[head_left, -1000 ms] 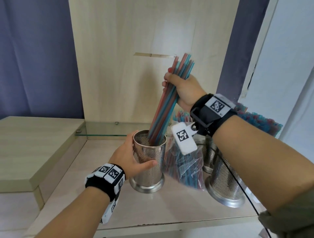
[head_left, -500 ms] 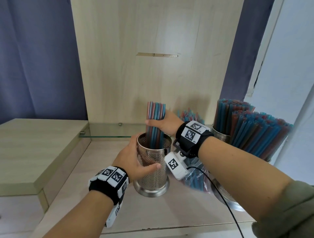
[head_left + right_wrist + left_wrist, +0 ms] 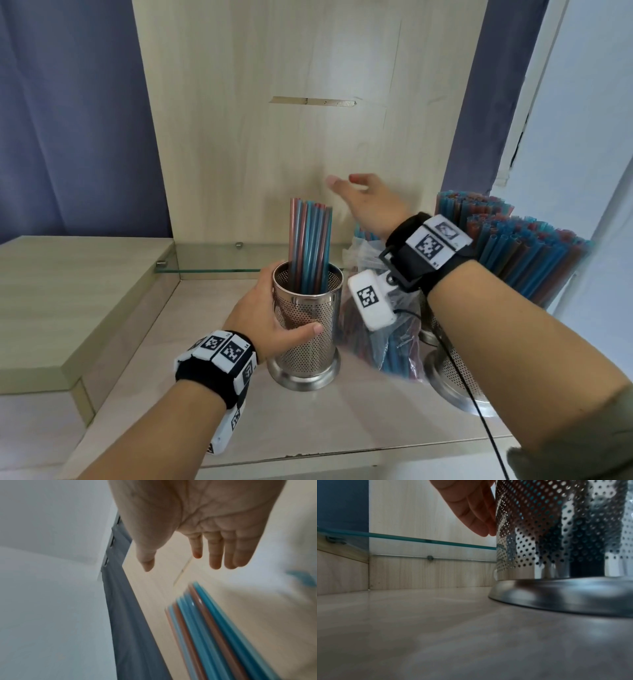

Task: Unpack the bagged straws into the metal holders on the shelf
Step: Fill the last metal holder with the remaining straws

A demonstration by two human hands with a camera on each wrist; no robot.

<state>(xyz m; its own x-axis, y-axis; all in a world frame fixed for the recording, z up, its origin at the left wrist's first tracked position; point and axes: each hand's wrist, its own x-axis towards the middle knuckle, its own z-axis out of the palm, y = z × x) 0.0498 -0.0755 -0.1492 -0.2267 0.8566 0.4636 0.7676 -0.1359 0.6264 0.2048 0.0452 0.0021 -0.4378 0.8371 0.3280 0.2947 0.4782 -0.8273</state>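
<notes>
Released now, the straws [image 3: 310, 246] stand in the perforated holder [image 3: 308, 322]; my right hand [image 3: 368, 205] lifts away, fingers spread, left hand [image 3: 263, 322] gripping the holder.

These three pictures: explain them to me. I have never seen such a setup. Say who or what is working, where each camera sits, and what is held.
No machine here: a person works bare-handed, wearing one camera on the head and one on each wrist.

Head view: the left hand grips a perforated metal holder standing on the wooden shelf. A small bunch of straws stands inside it. The right hand hovers open above, holding nothing. A plastic bag of straws lies beside the holder; fuller holders stand to the right.

Left wrist view: fingers against the holder. Right wrist view: empty palm, blurred straws below.
</notes>
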